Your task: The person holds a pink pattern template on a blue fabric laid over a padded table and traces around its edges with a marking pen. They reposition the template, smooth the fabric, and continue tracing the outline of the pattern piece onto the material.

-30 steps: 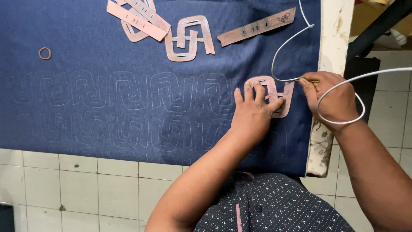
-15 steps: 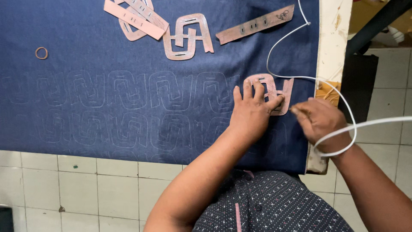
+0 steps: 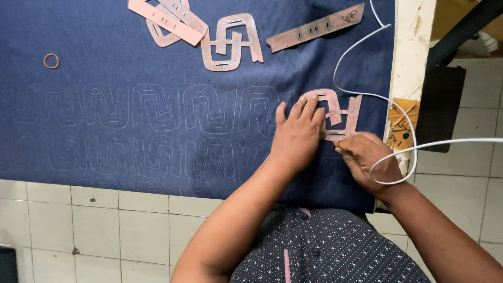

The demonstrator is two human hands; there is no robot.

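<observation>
A pink cardboard template of interlocked loops lies on the dark blue cloth near its right edge. My left hand lies flat on the template's left part and presses it down. My right hand sits at the template's lower edge, its fingers pinched on a small marking tool whose tip is mostly hidden. A white cable loops around my right hand and wrist. Faint traced outlines of the same shape run in rows across the cloth to the left.
More pink templates lie at the top: a looped one, a slotted strip and crossed strips. A small ring rests at the far left. The cream table edge borders the cloth on the right; tiled floor shows below.
My right hand has moved down from the template's right side to its lower edge, and the cable loop went with it. My left hand has stayed pressed on the template.
</observation>
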